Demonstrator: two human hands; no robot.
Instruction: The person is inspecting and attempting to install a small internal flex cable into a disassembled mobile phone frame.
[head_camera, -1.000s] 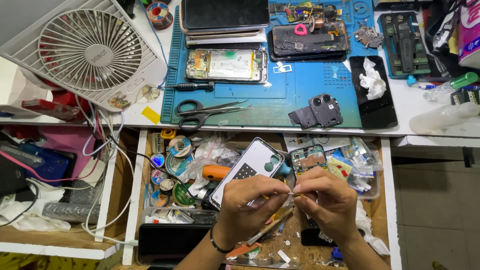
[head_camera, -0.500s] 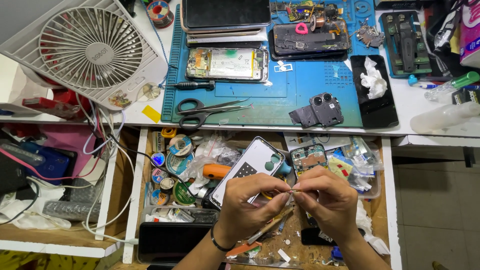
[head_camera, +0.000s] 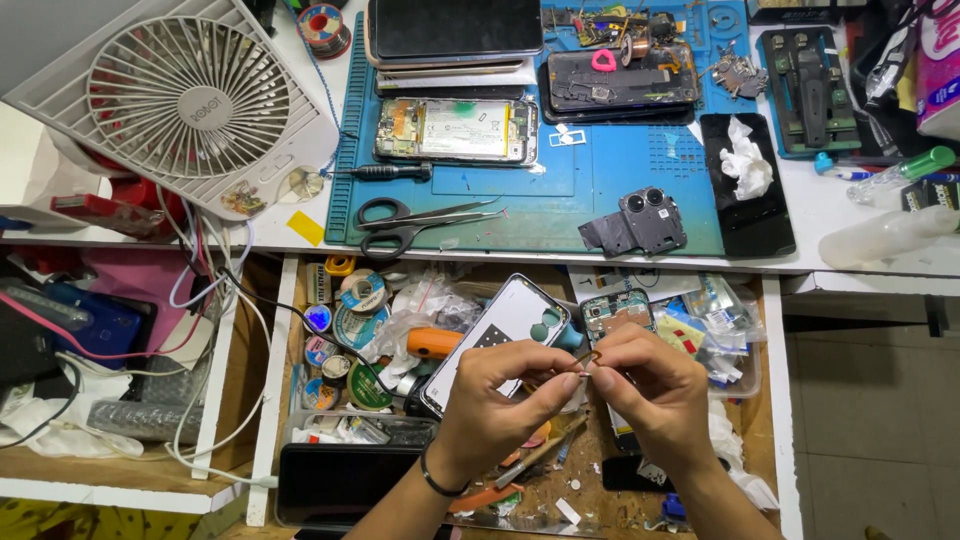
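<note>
Since the frame 1 second back the 2 hands have barely shifted: they stay pressed together over the open drawer, fingertips meeting at the same spot. The left hand (head_camera: 497, 388) and right hand (head_camera: 650, 385) both pinch a tiny brownish part (head_camera: 590, 360) between thumb and forefinger, each closed on one end of it; what exactly the part is cannot be told, it is too small. It looks very light, thin and easily bent or lost, so a fingertip pinch at its ends, as here, seems the sound grip.

Just beyond the fingers, a phone with a white back (head_camera: 497, 338) lies tilted in the drawer (head_camera: 275, 400), with an opened phone frame (head_camera: 617, 313) beside it, an orange-handled tool (head_camera: 435, 342) to its left and rolls of tape (head_camera: 352, 315) further left. The drawer floor is littered with scraps and small parts.

Further off, on the white bench, a blue work mat (head_camera: 600, 190) carries scissors (head_camera: 400, 222), tweezers (head_camera: 470, 212), a small screwdriver (head_camera: 385, 172), a disassembled phone (head_camera: 455, 130), a camera module housing (head_camera: 640, 222) and stacked phones (head_camera: 450, 30). A white desk fan (head_camera: 185, 100) stands at far left, with clear squeeze bottles (head_camera: 885, 235) at far right.
</note>
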